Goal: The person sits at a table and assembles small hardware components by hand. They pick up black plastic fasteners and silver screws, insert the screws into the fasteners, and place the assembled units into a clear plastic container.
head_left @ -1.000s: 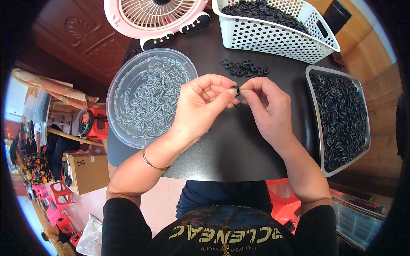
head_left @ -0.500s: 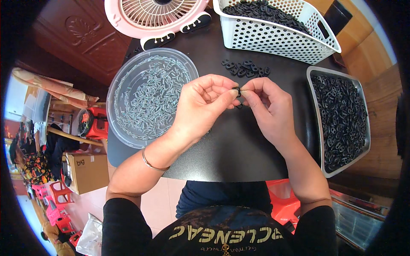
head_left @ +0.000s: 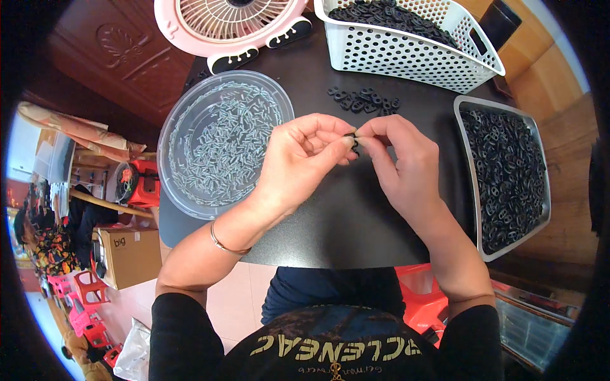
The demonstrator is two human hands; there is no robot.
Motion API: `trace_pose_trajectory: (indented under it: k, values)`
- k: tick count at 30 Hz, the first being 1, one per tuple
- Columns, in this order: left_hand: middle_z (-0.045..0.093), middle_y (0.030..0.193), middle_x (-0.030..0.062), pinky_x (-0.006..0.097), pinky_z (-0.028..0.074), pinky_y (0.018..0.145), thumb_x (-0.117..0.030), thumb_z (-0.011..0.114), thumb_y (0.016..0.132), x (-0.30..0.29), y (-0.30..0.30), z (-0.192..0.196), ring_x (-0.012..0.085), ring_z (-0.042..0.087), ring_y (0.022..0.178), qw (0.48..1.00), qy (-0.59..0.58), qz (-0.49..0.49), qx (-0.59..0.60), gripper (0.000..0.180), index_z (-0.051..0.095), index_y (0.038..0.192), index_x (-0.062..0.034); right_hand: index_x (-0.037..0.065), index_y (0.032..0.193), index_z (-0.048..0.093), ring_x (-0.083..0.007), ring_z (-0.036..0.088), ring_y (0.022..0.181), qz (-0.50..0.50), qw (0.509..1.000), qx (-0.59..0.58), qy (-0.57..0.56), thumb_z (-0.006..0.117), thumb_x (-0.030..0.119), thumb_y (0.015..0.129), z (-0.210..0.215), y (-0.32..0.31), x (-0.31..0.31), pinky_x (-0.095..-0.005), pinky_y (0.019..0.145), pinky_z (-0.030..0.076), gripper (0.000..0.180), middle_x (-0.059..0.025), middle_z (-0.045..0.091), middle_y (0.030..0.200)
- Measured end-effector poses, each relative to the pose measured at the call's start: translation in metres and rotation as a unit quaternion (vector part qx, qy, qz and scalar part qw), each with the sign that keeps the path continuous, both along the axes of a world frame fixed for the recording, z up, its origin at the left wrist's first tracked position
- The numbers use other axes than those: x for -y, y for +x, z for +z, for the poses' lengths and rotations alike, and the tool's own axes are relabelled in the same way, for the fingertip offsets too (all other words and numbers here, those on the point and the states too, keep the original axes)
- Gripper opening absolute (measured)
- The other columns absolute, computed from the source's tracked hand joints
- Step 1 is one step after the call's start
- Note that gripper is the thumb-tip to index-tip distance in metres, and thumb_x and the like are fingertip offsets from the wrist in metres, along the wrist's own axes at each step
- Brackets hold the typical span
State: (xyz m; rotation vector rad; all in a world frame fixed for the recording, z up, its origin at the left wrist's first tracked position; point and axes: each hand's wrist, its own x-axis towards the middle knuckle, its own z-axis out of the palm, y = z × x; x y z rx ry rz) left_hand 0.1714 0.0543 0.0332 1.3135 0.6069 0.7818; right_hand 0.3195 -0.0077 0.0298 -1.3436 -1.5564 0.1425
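Observation:
Over the middle of the black table, my left hand (head_left: 289, 162) pinches a small black plastic cord lock (head_left: 355, 145) between thumb and fingertips. The fingertips of my right hand (head_left: 412, 162) are pressed together right beside it. Whatever they hold, if anything, is too small to make out. Just beyond my hands lies a loose cluster of black cord lock pieces (head_left: 365, 101) with holes in them. To the left of my left hand stands a round clear tub (head_left: 164, 155), holding many small silvery springs (head_left: 222, 143).
A metal tray (head_left: 475, 190) full of black pieces stands at the right edge of the table (head_left: 318, 238). At the back are a white perforated basket (head_left: 400, 60) of black pieces and a pink fan (head_left: 168, 22). A cardboard box (head_left: 133, 254) sits on the floor at left.
My right hand has shifted slightly right, its fingertips drawing a little away from the cord lock. The cord lock has turned slightly in my left fingers.

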Motion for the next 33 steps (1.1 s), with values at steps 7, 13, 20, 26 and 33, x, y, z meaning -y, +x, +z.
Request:
trace_pose_trajectory:
  k: [7,13,20,26,33]
  values:
    - [0.063,0.083,0.0081,0.021,0.049,0.066,-0.003,0.06,0.082,-0.0046,0.0053,-0.002,0.0118,0.061,0.072,0.997,-0.001,0.002,0.08,0.012,0.057,0.093,0.0021,-0.002,0.088,0.058,-0.0099,0.061,0.072,0.083,0.959,-0.258,-0.087,0.057,0.0,0.08,-0.0043,0.0014,-0.0044,-0.0225,0.061,0.048,0.007,-0.0055,0.062,0.077]
    - [0.063,0.086,0.0085,0.021,0.049,0.069,0.001,0.058,0.081,-0.0056,0.0014,-0.0031,0.011,0.061,0.076,0.996,0.045,0.006,0.075,0.012,0.058,0.093,0.0024,0.0,0.09,0.059,-0.0115,0.061,0.072,0.097,0.971,-0.216,-0.026,0.059,-0.002,0.078,-0.0042,0.0003,-0.0044,-0.023,0.065,0.048,0.012,-0.0068,0.063,0.079]
    - [0.062,0.09,0.006,0.019,0.047,0.074,0.005,0.059,0.079,-0.0071,0.0023,-0.0029,0.0083,0.058,0.082,0.993,0.024,0.0,0.112,0.018,0.057,0.096,0.002,0.001,0.086,0.061,-0.0136,0.062,0.073,0.079,0.987,-0.132,0.037,0.062,-0.005,0.073,-0.0085,0.0055,-0.0065,-0.0245,0.065,0.049,0.015,-0.008,0.063,0.081]
    - [0.061,0.09,0.0061,0.021,0.048,0.075,0.007,0.059,0.078,-0.0081,0.0009,-0.0025,0.0089,0.058,0.082,0.993,-0.011,-0.008,0.119,0.02,0.056,0.097,0.0013,0.0,0.087,0.061,-0.0134,0.062,0.072,0.077,0.978,-0.193,-0.003,0.062,-0.003,0.075,-0.0069,0.0021,-0.0058,-0.0248,0.067,0.05,0.013,-0.0081,0.063,0.082]
    - [0.061,0.086,0.0047,0.017,0.048,0.069,0.007,0.06,0.077,-0.009,0.0007,-0.0056,0.0061,0.058,0.077,0.993,-0.007,-0.001,0.118,0.019,0.056,0.095,0.0009,0.0,0.086,0.061,-0.0118,0.061,0.071,0.075,0.973,-0.216,-0.03,0.061,0.0,0.076,-0.0064,0.0013,-0.005,-0.0243,0.066,0.05,0.01,-0.0076,0.063,0.08]
